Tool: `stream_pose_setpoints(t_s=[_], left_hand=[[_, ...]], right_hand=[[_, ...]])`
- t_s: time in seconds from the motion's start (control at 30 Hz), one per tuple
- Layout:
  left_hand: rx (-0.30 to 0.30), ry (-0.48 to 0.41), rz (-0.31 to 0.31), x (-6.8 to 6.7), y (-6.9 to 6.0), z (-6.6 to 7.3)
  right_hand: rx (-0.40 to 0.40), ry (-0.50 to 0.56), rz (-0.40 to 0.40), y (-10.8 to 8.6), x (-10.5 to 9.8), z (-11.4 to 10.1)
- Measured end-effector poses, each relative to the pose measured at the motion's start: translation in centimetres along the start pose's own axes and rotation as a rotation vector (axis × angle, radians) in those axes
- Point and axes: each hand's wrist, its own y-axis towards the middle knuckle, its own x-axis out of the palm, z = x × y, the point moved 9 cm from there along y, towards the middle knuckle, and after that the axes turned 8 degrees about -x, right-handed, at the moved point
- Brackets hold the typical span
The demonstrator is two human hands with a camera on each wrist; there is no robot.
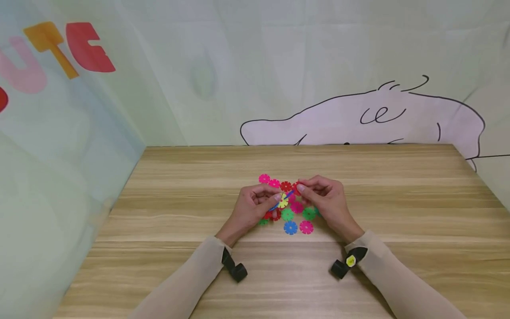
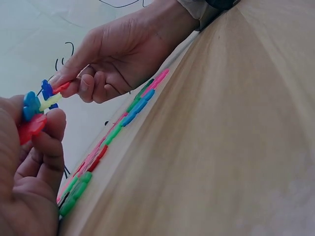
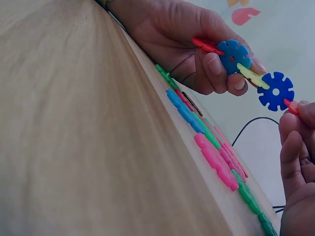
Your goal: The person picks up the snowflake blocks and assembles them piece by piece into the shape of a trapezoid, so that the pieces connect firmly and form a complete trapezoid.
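Slotted plastic discs are joined in a short chain between the two hands, above the table. My left hand (image 1: 254, 204) pinches one end, where a red disc (image 3: 205, 45) and a light blue disc (image 3: 227, 58) show among the fingers. A yellow disc (image 3: 252, 76) links the light blue one to a dark blue disc (image 3: 267, 93). My right hand (image 1: 330, 197) pinches another red disc (image 3: 292, 106) between thumb and fingertips, its edge meeting the dark blue disc's rim. The fingers partly cover both red discs.
Loose discs lie flat on the wooden table (image 1: 191, 266) beneath and between the hands, among them a blue disc (image 1: 290, 232), a pink disc (image 1: 306, 231) and a green disc (image 1: 287, 215). Behind the table hangs a printed backdrop (image 1: 199, 102).
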Motion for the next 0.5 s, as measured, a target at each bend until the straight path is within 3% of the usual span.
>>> stream_pose_setpoints(t_s=[0.27, 0.5], left_hand=[[-0.014, 0.006, -0.006, 0.1, -0.1, 0.1], [0.017, 0.055, 0.039, -0.3, -0.2, 0.1]], right_hand=[[0.0, -0.026, -0.011, -0.2, 0.5, -0.4], [-0.027, -0.049, -0.007, -0.5, 1.1, -0.7]])
